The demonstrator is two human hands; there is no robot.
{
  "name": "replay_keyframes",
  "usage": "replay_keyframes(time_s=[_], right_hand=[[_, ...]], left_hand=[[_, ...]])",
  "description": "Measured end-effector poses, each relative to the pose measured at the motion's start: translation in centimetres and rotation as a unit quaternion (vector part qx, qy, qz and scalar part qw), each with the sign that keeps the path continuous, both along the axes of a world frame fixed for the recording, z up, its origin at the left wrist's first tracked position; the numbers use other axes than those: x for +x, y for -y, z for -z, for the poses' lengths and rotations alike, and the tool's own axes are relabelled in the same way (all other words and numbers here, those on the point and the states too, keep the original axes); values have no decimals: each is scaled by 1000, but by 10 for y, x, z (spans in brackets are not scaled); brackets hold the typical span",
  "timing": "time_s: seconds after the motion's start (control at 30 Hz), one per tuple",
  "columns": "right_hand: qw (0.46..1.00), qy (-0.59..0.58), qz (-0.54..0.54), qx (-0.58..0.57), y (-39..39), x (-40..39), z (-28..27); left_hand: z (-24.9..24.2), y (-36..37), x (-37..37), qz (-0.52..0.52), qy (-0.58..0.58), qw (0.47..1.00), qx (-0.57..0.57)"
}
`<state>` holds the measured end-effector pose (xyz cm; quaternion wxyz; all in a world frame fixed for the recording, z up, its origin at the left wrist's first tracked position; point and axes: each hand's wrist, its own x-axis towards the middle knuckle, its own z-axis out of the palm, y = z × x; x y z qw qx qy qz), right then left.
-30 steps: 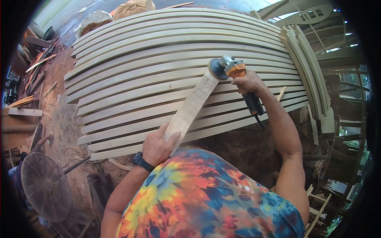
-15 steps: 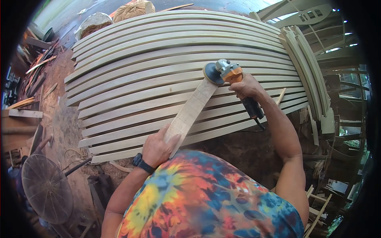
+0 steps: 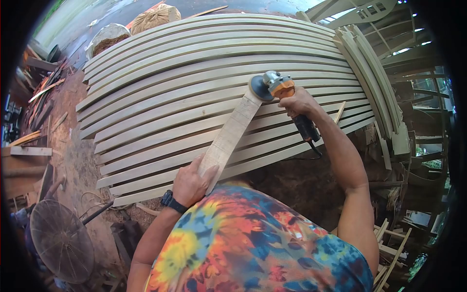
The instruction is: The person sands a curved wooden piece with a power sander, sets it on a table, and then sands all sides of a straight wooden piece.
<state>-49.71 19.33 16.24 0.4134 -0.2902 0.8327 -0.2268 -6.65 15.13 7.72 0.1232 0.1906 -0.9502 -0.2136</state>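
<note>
My right hand (image 3: 298, 103) is wrapped round the orange and black body of an angle grinder (image 3: 282, 88). Its round sanding disc (image 3: 259, 88) rests at the far end of a flat wooden board (image 3: 229, 134). The near end of that board is gripped by my left hand (image 3: 191, 181), thumb on top and fingers along the left edge. A dark watch sits on the left wrist. The board lies at a slant across many long pale wooden slats (image 3: 194, 117), set side by side with gaps between them.
More slats (image 3: 372, 78) are stacked crosswise at the right end. A round fan (image 3: 62, 241) stands at lower left. Sacks (image 3: 154, 18) sit beyond the slats, one open with brown material. Scrap wood (image 3: 46, 100) lies along the left; a cord (image 3: 315, 150) trails from the grinder.
The view has shifted slightly. The grinder's disc stays at the board's far end, and both hands keep their holds with hardly any movement.
</note>
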Motion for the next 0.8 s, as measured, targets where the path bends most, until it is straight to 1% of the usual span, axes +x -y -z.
replay_keyframes(time_s=[0.07,0.13,0.2,0.27,0.33,0.37,0.43,0.53,0.6,0.7,0.73,0.8], right_hand=[[1000,-16,22,-9,1,-11,7],[1000,-12,22,-19,-1,-6,10],[999,-5,21,-27,-4,2,12],[999,-11,-18,-29,-7,12,8],[1000,4,-11,-23,-6,12,-3],[1000,18,-3,-17,-7,10,-5],[1000,4,15,-4,-5,-2,3],[1000,-8,20,10,-3,-2,2],[1000,-2,-23,-11,-5,13,-1],[999,-1,-48,-9,-1,18,3],[999,-9,-33,-12,2,22,-2],[1000,-21,-13,-3,8,3,7]], left_hand=[[4,-1,-1,-7,7,1000,14],[4,-4,-5,-56,-4,995,79],[0,-2,-4,-36,1,998,60],[0,-1,-3,-16,5,999,40],[3,0,-2,-45,20,995,84],[3,1,1,-43,21,995,84],[-5,6,0,24,-10,1000,1],[-3,3,-3,3,-14,1000,6],[1,2,-1,-6,-4,1000,18],[2,2,-1,-7,4,1000,24],[2,3,0,0,3,1000,20],[4,3,2,-2,7,1000,11]])
